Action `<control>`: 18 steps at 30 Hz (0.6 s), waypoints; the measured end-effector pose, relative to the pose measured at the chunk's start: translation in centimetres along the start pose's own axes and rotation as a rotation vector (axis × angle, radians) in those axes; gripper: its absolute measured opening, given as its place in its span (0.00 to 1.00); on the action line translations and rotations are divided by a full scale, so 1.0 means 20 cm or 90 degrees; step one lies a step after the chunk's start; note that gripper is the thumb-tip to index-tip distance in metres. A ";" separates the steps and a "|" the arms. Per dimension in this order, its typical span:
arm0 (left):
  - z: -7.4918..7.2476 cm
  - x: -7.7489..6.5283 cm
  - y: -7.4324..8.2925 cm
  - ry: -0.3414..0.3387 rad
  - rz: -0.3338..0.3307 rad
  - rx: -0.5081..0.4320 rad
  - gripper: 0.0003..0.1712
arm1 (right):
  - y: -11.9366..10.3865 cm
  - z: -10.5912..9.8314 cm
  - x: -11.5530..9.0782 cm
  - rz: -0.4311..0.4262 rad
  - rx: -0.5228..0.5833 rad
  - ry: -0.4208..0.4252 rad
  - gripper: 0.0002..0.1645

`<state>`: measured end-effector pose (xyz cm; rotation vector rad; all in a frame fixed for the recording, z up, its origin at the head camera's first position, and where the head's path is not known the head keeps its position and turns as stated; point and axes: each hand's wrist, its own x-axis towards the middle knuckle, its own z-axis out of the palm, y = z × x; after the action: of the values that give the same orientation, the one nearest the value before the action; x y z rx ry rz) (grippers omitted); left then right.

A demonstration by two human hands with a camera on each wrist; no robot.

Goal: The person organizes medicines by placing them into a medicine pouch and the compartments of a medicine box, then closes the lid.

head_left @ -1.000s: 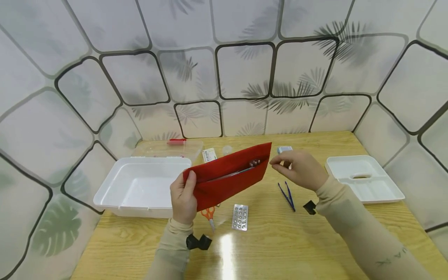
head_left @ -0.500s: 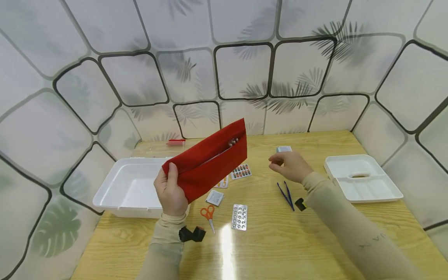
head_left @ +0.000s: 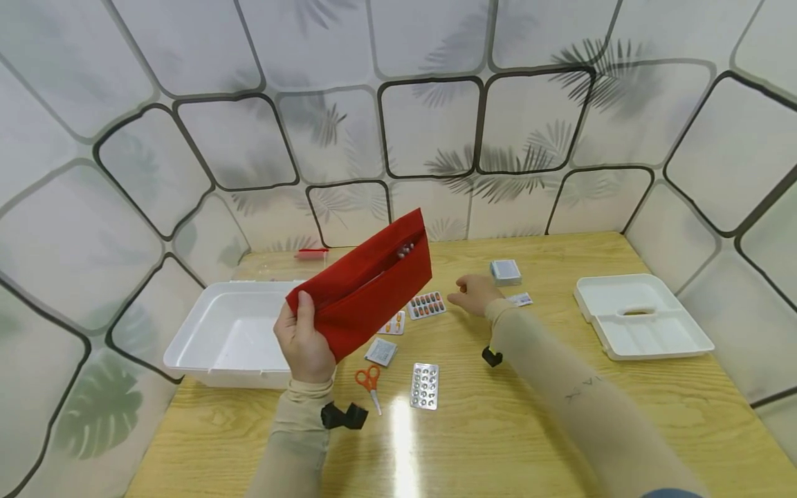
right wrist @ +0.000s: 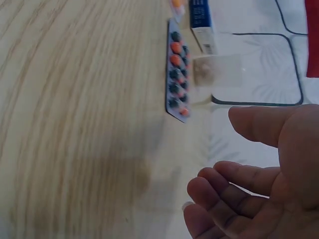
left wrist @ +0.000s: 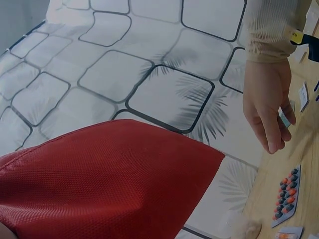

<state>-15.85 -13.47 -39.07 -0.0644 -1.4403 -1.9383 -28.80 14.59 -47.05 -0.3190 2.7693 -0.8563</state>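
My left hand (head_left: 305, 349) grips the lower left corner of a red fabric pouch (head_left: 370, 297), thumb on the front, holding it tilted above the table. Small rounded pale tips (head_left: 406, 250) stick out of the pouch's slit pocket. My right hand (head_left: 478, 296) is over the table, just right of a blister pack of red-and-dark capsules (head_left: 427, 305), and holds nothing. In the right wrist view its thumb and loosely bent fingers stand apart, short of the capsule pack (right wrist: 177, 74). The pouch partly covers a pack of orange capsules (head_left: 394, 323).
A white box (head_left: 205, 346) stands left, a white tray with a handle (head_left: 647, 339) right. Orange scissors (head_left: 370, 382), a small packet (head_left: 381, 351) and a silver blister pack (head_left: 425, 386) lie in front. Behind the right hand stands a small box (head_left: 506, 272).
The left hand has drawn the pouch left and tipped it up, uncovering the blister packs and packet. My right hand has moved left toward the capsule pack; its arm now covers the blue tweezers.
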 end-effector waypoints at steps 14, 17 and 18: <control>0.01 -0.01 0.00 -0.014 -0.012 0.011 0.19 | -0.10 0.15 0.12 0.043 -0.102 -0.028 0.40; 0.01 -0.02 -0.01 -0.018 -0.011 0.006 0.19 | -0.12 0.16 0.12 0.068 -0.109 -0.030 0.41; 0.01 -0.02 -0.01 -0.020 -0.011 0.006 0.19 | -0.12 0.16 0.12 0.071 -0.116 -0.029 0.40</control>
<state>-15.73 -13.15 -39.38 -0.0781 -1.4748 -1.9518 -29.81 10.28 -48.66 -0.2085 2.7966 -0.5657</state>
